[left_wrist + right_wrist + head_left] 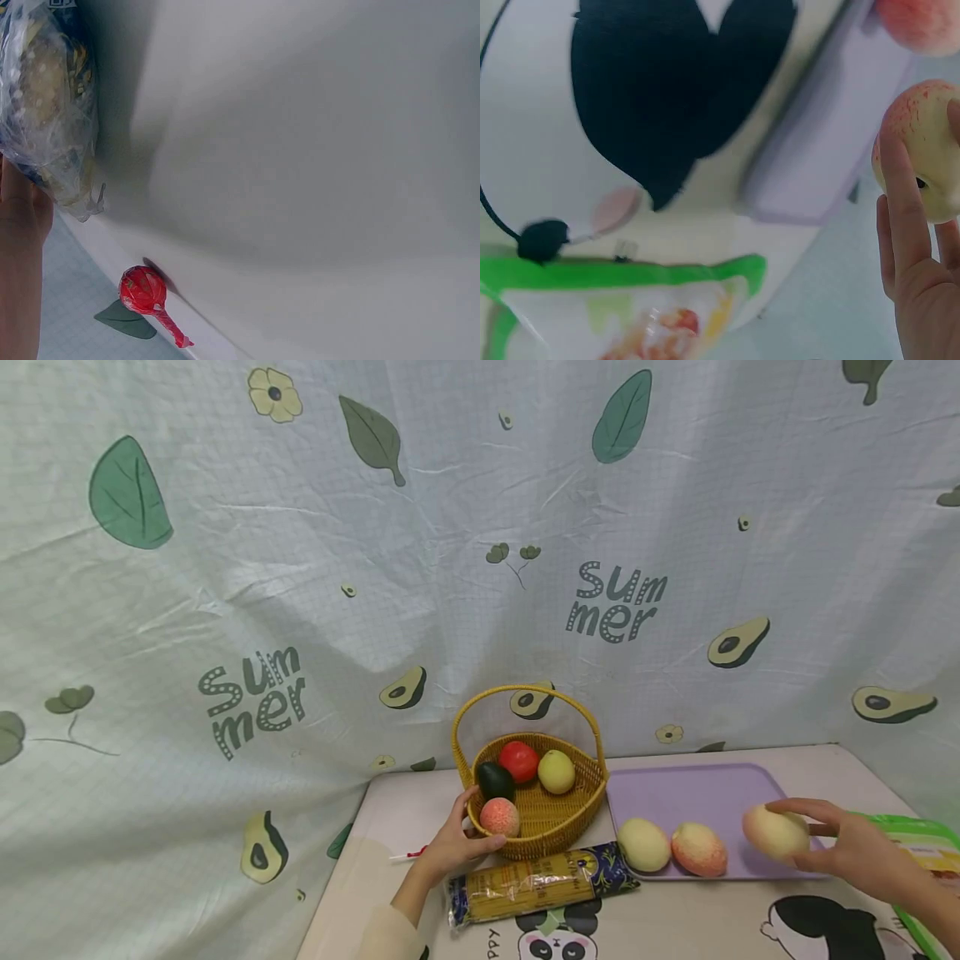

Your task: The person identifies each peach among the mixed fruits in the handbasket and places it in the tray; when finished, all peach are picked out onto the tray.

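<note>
In the head view, a yellow wicker basket [555, 842] with a tall handle stands at the back of the table. My left hand [447, 852] holds its front left side, thumb along the front rim and fingers at the left. Inside lie a red round fruit [518, 762], a dark green avocado [495, 781], a yellow-green fruit [557, 772] and a pink peach [499, 817]. My right hand [862, 847] grips a pale peach [776, 832] with red blush above the purple tray [675, 789]. A pale yellow fruit [643, 845] and a reddish peach [699, 849] sit along the tray's front.
A clear-and-blue packet of spaghetti [528, 887] lies before the basket, overlapping the tray's corner. Left of it is a red-wrapped lollipop [144, 291] near the table edge. A green-and-white bag [630, 307] lies at the right. A printed curtain [450, 568] hangs behind the table.
</note>
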The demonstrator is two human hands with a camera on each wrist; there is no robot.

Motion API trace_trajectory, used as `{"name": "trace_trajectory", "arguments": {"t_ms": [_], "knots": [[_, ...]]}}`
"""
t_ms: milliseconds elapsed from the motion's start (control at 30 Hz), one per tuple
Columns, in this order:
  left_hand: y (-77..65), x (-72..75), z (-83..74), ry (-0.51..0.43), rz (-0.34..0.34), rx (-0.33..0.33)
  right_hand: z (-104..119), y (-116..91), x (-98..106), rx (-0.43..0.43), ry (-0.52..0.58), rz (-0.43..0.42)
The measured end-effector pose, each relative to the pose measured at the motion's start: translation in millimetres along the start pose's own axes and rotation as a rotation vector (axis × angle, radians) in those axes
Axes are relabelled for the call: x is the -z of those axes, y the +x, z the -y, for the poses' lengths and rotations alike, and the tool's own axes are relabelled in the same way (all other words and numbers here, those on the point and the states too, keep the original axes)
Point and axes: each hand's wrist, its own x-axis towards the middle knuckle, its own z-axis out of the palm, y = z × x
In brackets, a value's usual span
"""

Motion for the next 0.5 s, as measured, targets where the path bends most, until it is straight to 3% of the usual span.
{"name": "trace_trajectory", "arguments": {"t_ms": [267,500], "knots": [[-0.8,0.4,1.7,-0.015,0.015,-0.013,-15.1,1.1,-26.7,0.168,0.084,-0.045],[1.2,0.6,1.0,-0.01,0.008,0.005,-15.5,3.8,-35.8,0.149,0.131,0.003]]}}
